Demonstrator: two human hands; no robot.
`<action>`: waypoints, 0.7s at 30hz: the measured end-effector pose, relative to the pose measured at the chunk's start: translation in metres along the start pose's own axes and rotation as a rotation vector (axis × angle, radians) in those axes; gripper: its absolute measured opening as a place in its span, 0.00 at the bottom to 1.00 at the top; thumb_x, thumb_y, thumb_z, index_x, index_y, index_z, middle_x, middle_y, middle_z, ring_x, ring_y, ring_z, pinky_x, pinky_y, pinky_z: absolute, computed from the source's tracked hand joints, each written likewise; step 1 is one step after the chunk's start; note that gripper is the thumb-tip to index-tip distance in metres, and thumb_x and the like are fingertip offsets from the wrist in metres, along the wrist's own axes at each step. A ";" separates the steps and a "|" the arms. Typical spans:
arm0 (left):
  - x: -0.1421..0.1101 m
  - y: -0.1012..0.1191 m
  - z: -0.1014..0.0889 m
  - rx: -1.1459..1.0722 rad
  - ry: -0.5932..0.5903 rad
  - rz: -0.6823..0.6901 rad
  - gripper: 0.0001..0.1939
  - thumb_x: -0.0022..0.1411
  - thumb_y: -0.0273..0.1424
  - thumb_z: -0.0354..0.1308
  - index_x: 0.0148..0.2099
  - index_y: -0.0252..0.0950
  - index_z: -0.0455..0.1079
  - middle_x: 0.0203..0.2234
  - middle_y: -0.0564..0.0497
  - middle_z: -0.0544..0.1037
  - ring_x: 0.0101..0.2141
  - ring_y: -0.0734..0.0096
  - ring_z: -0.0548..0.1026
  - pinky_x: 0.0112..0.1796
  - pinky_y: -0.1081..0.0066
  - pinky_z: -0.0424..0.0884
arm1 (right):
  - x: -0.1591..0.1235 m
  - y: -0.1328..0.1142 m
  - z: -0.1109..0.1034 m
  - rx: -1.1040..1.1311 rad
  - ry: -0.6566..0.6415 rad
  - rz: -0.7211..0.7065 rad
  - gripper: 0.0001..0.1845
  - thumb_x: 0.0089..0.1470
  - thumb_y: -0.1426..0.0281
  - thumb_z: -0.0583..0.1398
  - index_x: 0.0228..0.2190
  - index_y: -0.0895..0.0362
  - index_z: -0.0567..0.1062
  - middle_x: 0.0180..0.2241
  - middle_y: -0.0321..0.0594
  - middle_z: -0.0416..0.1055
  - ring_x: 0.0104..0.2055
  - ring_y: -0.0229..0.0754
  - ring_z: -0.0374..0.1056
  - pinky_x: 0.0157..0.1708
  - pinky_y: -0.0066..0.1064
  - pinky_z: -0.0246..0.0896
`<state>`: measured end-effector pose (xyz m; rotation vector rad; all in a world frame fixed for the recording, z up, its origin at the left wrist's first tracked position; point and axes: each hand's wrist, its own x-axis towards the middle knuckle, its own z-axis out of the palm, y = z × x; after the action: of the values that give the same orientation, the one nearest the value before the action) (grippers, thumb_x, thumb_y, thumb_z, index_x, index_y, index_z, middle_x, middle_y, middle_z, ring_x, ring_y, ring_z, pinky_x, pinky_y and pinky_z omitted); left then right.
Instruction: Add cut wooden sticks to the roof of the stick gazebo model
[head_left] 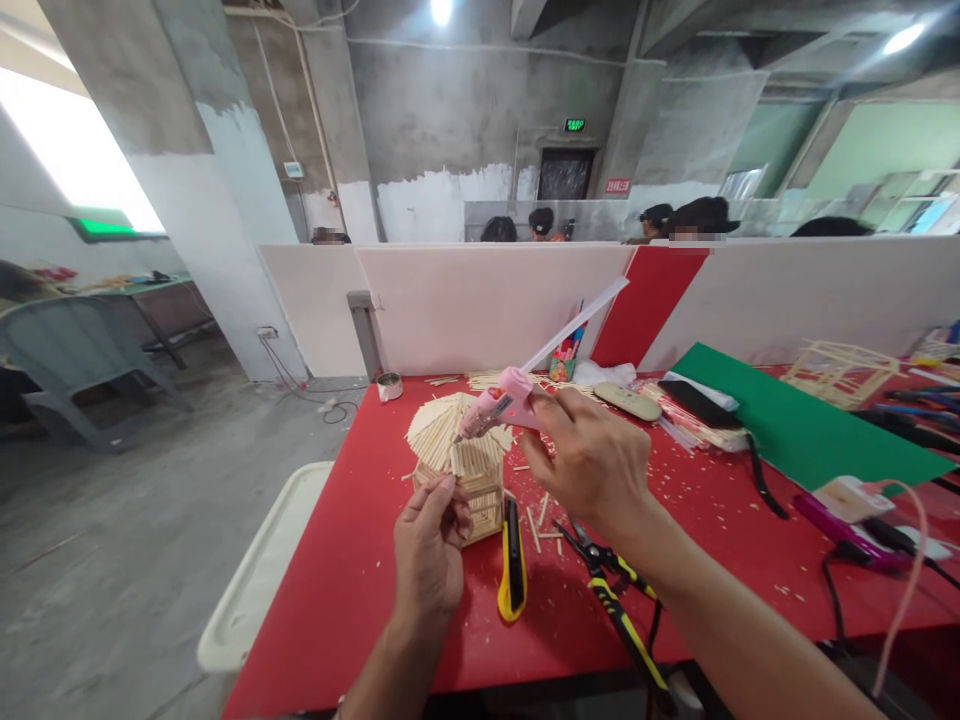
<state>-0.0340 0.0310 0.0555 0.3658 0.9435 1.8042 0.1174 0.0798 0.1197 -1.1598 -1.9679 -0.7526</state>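
Observation:
My right hand (596, 445) grips a pink hot glue gun (514, 400), and a long translucent glue stick (577, 325) juts up from its back. The gun's nozzle points down and left, over a small house-like model (480, 490) built from thin wooden sticks, with a sloped, fanned roof (435, 430). At the model's near left side, my left hand (431, 540) is closed in a pinch on what looks like a short wooden stick (454, 462) just under the nozzle. Whether the nozzle touches the stick cannot be made out.
A yellow utility knife (513, 570) and black-and-yellow pliers (615, 600) lie on the red table (337, 600) among stick scraps. Farther right are a green board (795, 430), a purple power strip (847, 530) with cords and a stick frame (840, 372). A white partition (480, 300) stands behind.

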 end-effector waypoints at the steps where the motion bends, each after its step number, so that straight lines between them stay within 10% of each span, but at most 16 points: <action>1: 0.000 0.000 0.000 0.001 -0.004 0.002 0.14 0.38 0.33 0.71 0.26 0.31 0.73 0.17 0.54 0.72 0.17 0.81 0.65 0.17 0.80 0.59 | 0.000 -0.001 -0.001 -0.001 0.009 0.020 0.18 0.55 0.67 0.55 0.48 0.54 0.70 0.35 0.39 0.73 0.33 0.40 0.65 0.27 0.30 0.47; 7: -0.009 0.003 -0.006 0.073 0.036 0.044 0.15 0.39 0.35 0.71 0.26 0.32 0.71 0.16 0.55 0.72 0.17 0.81 0.64 0.17 0.81 0.60 | -0.006 0.016 -0.006 -0.046 0.005 0.242 0.18 0.57 0.61 0.55 0.47 0.56 0.69 0.37 0.43 0.72 0.33 0.42 0.67 0.26 0.29 0.49; 11: -0.024 -0.011 -0.017 0.195 0.010 0.144 0.17 0.42 0.36 0.71 0.22 0.34 0.66 0.14 0.58 0.69 0.15 0.83 0.62 0.16 0.82 0.58 | -0.061 0.053 -0.001 -0.105 0.007 0.599 0.28 0.55 0.52 0.55 0.49 0.61 0.68 0.39 0.50 0.72 0.38 0.49 0.68 0.30 0.33 0.56; 17: -0.033 -0.063 -0.015 0.524 -0.292 0.018 0.14 0.53 0.40 0.63 0.28 0.32 0.73 0.10 0.57 0.67 0.13 0.83 0.60 0.16 0.82 0.56 | -0.171 0.091 0.012 -0.025 -0.578 0.980 0.24 0.54 0.60 0.53 0.48 0.62 0.70 0.37 0.51 0.75 0.39 0.49 0.71 0.35 0.33 0.61; 21: -0.034 -0.081 -0.003 0.546 -0.336 -0.010 0.13 0.50 0.39 0.65 0.28 0.33 0.72 0.15 0.56 0.71 0.13 0.83 0.63 0.16 0.80 0.60 | -0.197 0.098 0.019 -0.023 -0.719 1.007 0.25 0.57 0.62 0.49 0.49 0.65 0.70 0.37 0.55 0.74 0.37 0.52 0.71 0.35 0.36 0.62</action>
<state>0.0316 0.0133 -0.0008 0.9698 1.1774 1.3914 0.2662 0.0427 -0.0389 -2.3563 -1.5004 0.2145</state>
